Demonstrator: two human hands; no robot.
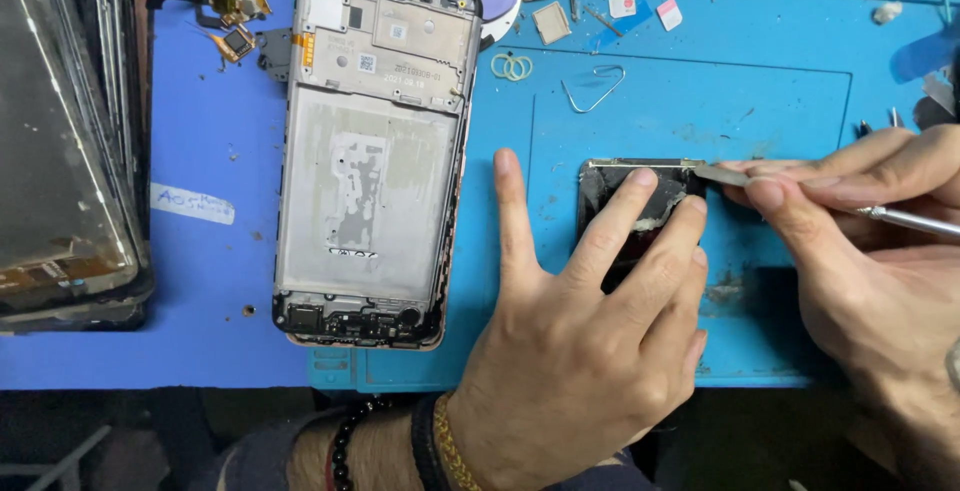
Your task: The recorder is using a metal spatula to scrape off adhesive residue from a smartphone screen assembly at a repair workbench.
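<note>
**Small black part scraped on the blue mat**

Head view: the small black part (632,213) is pressed flat on the blue mat (700,111) by the spread left hand (590,341). A thin metal tool (880,215) is pinched in the closed right hand (880,251), its tip at the part's upper edge. A slip could cut the fingers, which lie close by. The phone frame (370,151) lies just beside, on the left.

— How does the left hand (590,351) lie?
— Palm down, fingers spread and pressed flat, index splayed out to the side, wrist low at the near edge with bracelets on it.
— And the right hand (860,251)?
— It comes in from the right, thumb and fingertips pinched together, knuckles raised, the fingers pointing left.
</note>
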